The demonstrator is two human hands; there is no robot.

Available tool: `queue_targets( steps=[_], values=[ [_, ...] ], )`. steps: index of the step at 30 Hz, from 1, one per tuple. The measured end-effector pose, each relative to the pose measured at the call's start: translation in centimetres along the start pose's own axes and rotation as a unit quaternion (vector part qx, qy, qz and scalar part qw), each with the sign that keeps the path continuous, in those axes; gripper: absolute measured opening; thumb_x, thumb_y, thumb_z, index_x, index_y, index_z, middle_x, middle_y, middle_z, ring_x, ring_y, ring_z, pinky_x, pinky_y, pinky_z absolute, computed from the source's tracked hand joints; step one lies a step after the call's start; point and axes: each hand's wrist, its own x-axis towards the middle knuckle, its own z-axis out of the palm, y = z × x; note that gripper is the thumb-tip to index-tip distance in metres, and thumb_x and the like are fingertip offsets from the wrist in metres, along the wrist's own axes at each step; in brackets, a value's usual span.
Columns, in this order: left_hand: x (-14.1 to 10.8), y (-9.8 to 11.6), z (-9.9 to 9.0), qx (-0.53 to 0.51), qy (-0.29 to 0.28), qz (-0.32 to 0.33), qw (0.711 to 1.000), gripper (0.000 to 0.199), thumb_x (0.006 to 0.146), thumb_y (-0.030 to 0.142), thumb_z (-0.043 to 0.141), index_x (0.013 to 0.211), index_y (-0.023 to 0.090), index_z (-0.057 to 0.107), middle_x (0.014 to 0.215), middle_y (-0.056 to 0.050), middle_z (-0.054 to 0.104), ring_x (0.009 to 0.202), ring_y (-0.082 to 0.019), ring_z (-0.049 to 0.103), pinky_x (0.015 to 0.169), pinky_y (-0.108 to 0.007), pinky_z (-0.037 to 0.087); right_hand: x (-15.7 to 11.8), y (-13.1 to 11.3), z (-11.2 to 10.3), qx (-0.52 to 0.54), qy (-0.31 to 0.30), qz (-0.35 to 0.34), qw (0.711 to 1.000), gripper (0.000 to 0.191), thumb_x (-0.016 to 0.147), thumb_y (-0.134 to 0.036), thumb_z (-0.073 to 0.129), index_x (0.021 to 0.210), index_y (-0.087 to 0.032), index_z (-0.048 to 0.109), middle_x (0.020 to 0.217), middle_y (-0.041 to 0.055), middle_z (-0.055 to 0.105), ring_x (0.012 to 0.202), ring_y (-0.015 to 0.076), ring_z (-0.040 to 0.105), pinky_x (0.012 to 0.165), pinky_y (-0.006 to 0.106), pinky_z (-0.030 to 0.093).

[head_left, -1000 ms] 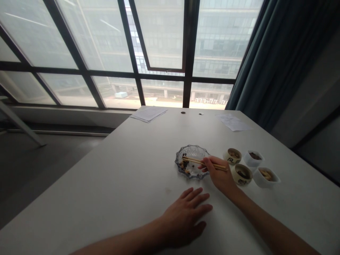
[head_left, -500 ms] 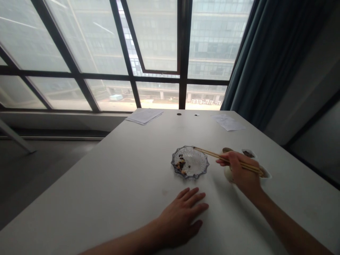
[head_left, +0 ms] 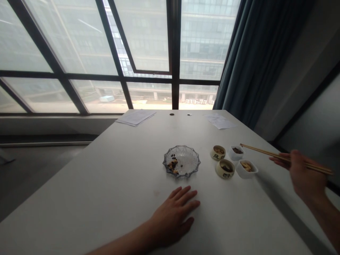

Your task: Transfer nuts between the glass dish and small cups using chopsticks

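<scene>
My right hand (head_left: 308, 173) is closed around a pair of wooden chopsticks (head_left: 261, 151), held in the air at the right. Their tips are just above the far edge of a small white dish (head_left: 236, 157) with dark pieces in it; whether they pinch something is too small to tell. A second white dish (head_left: 247, 174) holds pale yellowish pieces. Left of these stand two cream cups (head_left: 221, 176) with dark characters and bits of food inside. A scalloped glass plate (head_left: 191, 170) carries small dark and tan pieces on its left side. My left hand (head_left: 174, 212) lies flat below the plate, fingers spread, holding nothing.
Papers (head_left: 136, 117) lie at the far left of the white table (head_left: 119, 170), and another sheet (head_left: 220, 121) at the far right. Two small round items (head_left: 172, 114) sit near the far edge. Windows and a blue curtain (head_left: 244, 63) are beyond.
My right hand has moved right with the chopsticks, from over the glass plate to the white dishes, uncovering the cups. The view has shifted slightly right; my left hand stays on the table.
</scene>
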Motion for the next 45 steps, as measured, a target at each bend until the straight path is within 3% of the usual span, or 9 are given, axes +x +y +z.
queue_targets(
  steps=[4, 10, 19, 24, 26, 30, 32, 38, 45],
  values=[
    [0.0, 0.0, -0.1, -0.001, -0.003, -0.001, 1.0, 0.059, 0.09, 0.021, 0.057, 0.146, 0.034, 0.044, 0.163, 0.001, 0.035, 0.151, -0.026, 0.027, 0.123, -0.051, 0.024, 0.2, 1.5, 0.2, -0.005, 0.003, 0.003, 1.0, 0.033, 0.083, -0.049, 0.072, 0.073, -0.018, 0.069, 0.072, 0.0055, 0.07, 0.052, 0.0209, 0.069, 0.073, 0.045, 0.065],
    [0.0, 0.0, -0.1, -0.002, -0.003, -0.001, 1.0, 0.059, 0.089, 0.021, 0.057, 0.146, 0.033, 0.045, 0.163, 0.001, 0.035, 0.151, -0.027, 0.027, 0.123, -0.051, 0.024, 0.5, 1.9, 0.3, -0.005, -0.034, 0.028, 0.999, 0.027, 0.081, -0.045, 0.076, 0.074, -0.019, 0.071, 0.079, 0.0088, 0.072, 0.058, 0.0229, 0.073, 0.07, 0.039, 0.064],
    [0.0, -0.1, 0.2, -0.009, 0.016, 0.004, 1.0, 0.059, 0.088, 0.02, 0.059, 0.145, 0.033, 0.046, 0.162, 0.001, 0.037, 0.15, -0.027, 0.029, 0.123, -0.051, 0.025, -0.1, -0.2, 1.3, 0.021, -0.031, -0.007, 0.999, 0.03, 0.084, -0.048, 0.075, 0.075, -0.019, 0.071, 0.075, 0.0096, 0.072, 0.061, 0.0228, 0.074, 0.072, 0.037, 0.063],
    [0.0, -0.2, 0.3, -0.003, 0.013, 0.005, 1.0, 0.059, 0.088, 0.021, 0.059, 0.145, 0.033, 0.046, 0.162, 0.0, 0.037, 0.15, -0.027, 0.029, 0.123, -0.051, 0.025, -3.8, -3.7, 4.6, 0.008, -0.099, -0.039, 0.994, 0.033, 0.089, -0.048, 0.069, 0.082, -0.016, 0.075, 0.075, 0.0113, 0.075, 0.063, 0.0241, 0.076, 0.066, 0.033, 0.065],
    [0.0, -0.2, 0.2, -0.002, 0.007, 0.005, 1.0, 0.058, 0.089, 0.022, 0.058, 0.145, 0.033, 0.046, 0.162, 0.0, 0.037, 0.15, -0.027, 0.028, 0.123, -0.051, 0.024, -6.0, -4.7, 6.4, 0.01, -0.172, -0.039, 0.984, 0.035, 0.091, -0.05, 0.067, 0.086, -0.016, 0.075, 0.076, 0.0108, 0.077, 0.065, 0.0246, 0.077, 0.065, 0.035, 0.065],
    [0.0, -0.1, 0.1, 0.0, 0.003, 0.006, 1.0, 0.058, 0.089, 0.023, 0.059, 0.144, 0.032, 0.046, 0.162, -0.001, 0.037, 0.15, -0.027, 0.029, 0.123, -0.051, 0.024, -10.4, -4.5, 10.2, 0.049, -0.317, -0.011, 0.947, 0.034, 0.093, -0.05, 0.064, 0.088, -0.018, 0.075, 0.078, 0.0091, 0.079, 0.067, 0.0239, 0.077, 0.064, 0.035, 0.065],
    [0.0, -0.1, 0.1, -0.001, 0.006, 0.006, 1.0, 0.059, 0.088, 0.023, 0.061, 0.144, 0.032, 0.046, 0.161, -0.001, 0.038, 0.15, -0.028, 0.029, 0.123, -0.051, 0.024, -11.9, -3.7, 12.1, 0.059, -0.35, 0.004, 0.935, 0.035, 0.093, -0.051, 0.064, 0.086, -0.018, 0.075, 0.077, 0.0087, 0.078, 0.066, 0.0231, 0.077, 0.064, 0.034, 0.065],
    [-0.1, -0.3, 0.3, -0.007, 0.006, 0.01, 1.0, 0.06, 0.088, 0.026, 0.062, 0.146, 0.031, 0.045, 0.161, -0.003, 0.039, 0.15, -0.029, 0.029, 0.123, -0.051, 0.024, -13.7, -1.7, 16.2, 0.06, -0.385, 0.055, 0.919, 0.04, 0.092, -0.055, 0.062, 0.086, -0.018, 0.073, 0.078, 0.009, 0.078, 0.069, 0.0231, 0.077, 0.064, 0.032, 0.064],
    [-0.3, -0.3, 0.6, -0.032, 0.04, 0.016, 0.999, 0.049, 0.097, 0.039, 0.053, 0.145, 0.032, 0.046, 0.16, -0.003, 0.041, 0.15, -0.028, 0.029, 0.124, -0.05, 0.022, -14.1, -2.0, 17.5, 0.029, -0.419, 0.037, 0.907, 0.039, 0.091, -0.055, 0.063, 0.084, -0.018, 0.073, 0.076, 0.0075, 0.077, 0.069, 0.0219, 0.074, 0.066, 0.031, 0.06]
  ],
)
